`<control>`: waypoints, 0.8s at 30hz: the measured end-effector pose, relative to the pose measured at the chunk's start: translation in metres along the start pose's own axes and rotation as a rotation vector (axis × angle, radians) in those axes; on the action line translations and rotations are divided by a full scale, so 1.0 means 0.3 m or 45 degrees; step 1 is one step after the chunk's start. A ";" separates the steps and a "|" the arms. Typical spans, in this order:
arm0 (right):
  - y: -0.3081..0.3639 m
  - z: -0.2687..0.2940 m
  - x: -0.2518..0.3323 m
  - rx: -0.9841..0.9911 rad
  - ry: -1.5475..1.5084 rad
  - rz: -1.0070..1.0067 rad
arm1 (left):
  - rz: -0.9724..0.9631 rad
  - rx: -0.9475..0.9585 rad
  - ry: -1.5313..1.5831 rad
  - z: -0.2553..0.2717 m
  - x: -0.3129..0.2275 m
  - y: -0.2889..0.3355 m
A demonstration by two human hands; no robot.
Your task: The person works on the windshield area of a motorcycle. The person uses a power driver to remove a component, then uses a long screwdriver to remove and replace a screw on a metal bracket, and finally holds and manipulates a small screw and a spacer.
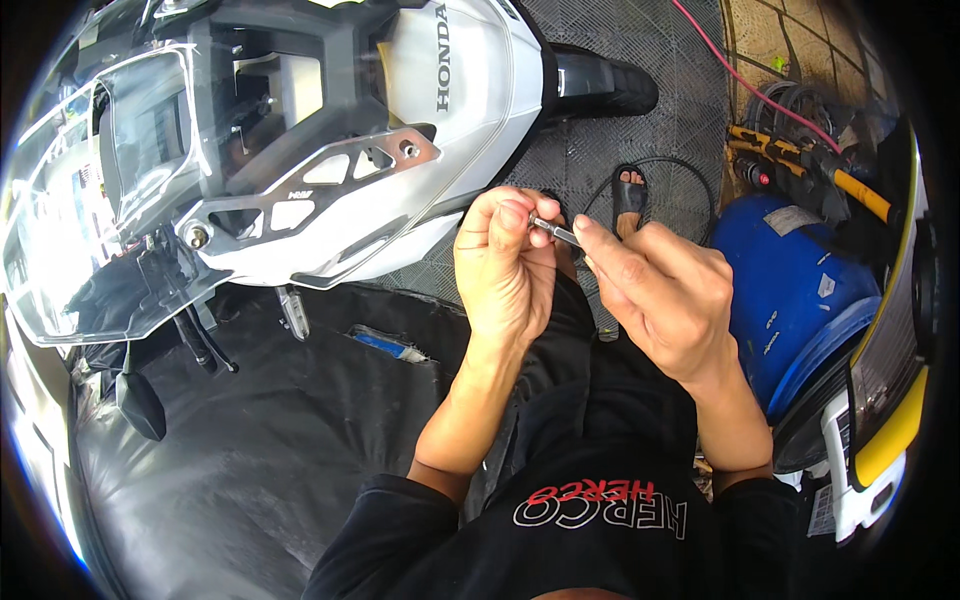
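Note:
Between my two hands, in front of my body, is a short, slim metal driver bit [557, 232]. My left hand [508, 268] pinches its far-left end between thumb and fingertips, and whatever else sits in that pinch is too small to make out. My right hand [668, 295] grips the other end with thumb and index finger, the remaining fingers curled. Just left of my hands stands a white motorcycle [465, 120] with a clear windscreen [70, 290] and a silver metal bracket [385, 160] on its front.
A black sheet [280, 440] with a torn spot spreads at lower left, below the motorcycle's mirror [139, 400]. At right lie a blue drum [790, 290] and an orange-yellow bar [862, 193]. A pink hose [745, 75] crosses the textured floor mat [690, 110].

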State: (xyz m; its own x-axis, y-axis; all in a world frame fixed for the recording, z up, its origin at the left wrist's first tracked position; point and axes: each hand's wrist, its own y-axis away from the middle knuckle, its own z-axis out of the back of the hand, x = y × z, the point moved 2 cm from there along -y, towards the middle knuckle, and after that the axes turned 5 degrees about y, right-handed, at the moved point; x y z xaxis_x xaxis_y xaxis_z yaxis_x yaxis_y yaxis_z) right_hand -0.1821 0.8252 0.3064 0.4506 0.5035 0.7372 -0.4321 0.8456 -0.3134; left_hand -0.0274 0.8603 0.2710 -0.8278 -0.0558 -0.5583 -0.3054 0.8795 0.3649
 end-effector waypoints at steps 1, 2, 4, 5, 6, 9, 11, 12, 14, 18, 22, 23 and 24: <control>-0.006 0.003 0.003 0.007 0.000 -0.006 | -0.004 -0.007 0.007 -0.001 0.003 -0.002; -0.012 0.005 0.005 0.012 -0.003 -0.016 | -0.007 -0.016 0.015 -0.002 0.005 -0.003; -0.025 0.005 0.002 0.065 -0.174 -0.137 | -0.085 0.002 -0.042 -0.002 0.008 -0.012; -0.031 0.003 -0.002 0.116 -0.271 -0.216 | -0.112 0.014 -0.058 -0.002 0.009 -0.019; -0.038 0.005 -0.002 0.096 -0.300 -0.224 | -0.138 0.022 -0.068 -0.002 0.008 -0.024; -0.055 -0.003 -0.001 0.109 -0.287 -0.214 | -0.147 -0.039 -0.129 0.000 0.011 -0.033; -0.059 -0.006 0.010 0.090 -0.120 -0.119 | -0.181 -0.064 -0.157 -0.002 0.010 -0.033; -0.062 -0.017 0.006 0.092 -0.250 -0.206 | -0.200 -0.079 -0.156 -0.004 0.010 -0.032; -0.061 -0.033 -0.005 0.095 -0.565 -0.411 | -0.245 -0.064 -0.107 -0.007 0.011 -0.035; -0.043 -0.055 -0.021 0.295 -1.201 -0.934 | -0.259 -0.034 -0.053 -0.010 0.005 -0.041; -0.058 -0.033 -0.015 0.178 -0.716 -0.538 | -0.205 -0.062 -0.081 -0.016 0.002 -0.043; -0.060 -0.030 -0.013 0.158 -0.680 -0.509 | -0.205 -0.075 -0.039 -0.018 0.004 -0.042; -0.063 -0.029 -0.011 0.139 -0.644 -0.477 | -0.193 -0.104 0.000 -0.020 0.008 -0.041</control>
State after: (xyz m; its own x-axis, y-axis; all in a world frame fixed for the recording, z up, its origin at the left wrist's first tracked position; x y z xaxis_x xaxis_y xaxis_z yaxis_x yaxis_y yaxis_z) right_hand -0.1686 0.8091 0.3047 0.1737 0.0085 0.9848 -0.4060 0.9117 0.0637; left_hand -0.0285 0.8465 0.2697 -0.7693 -0.1848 -0.6116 -0.4639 0.8198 0.3358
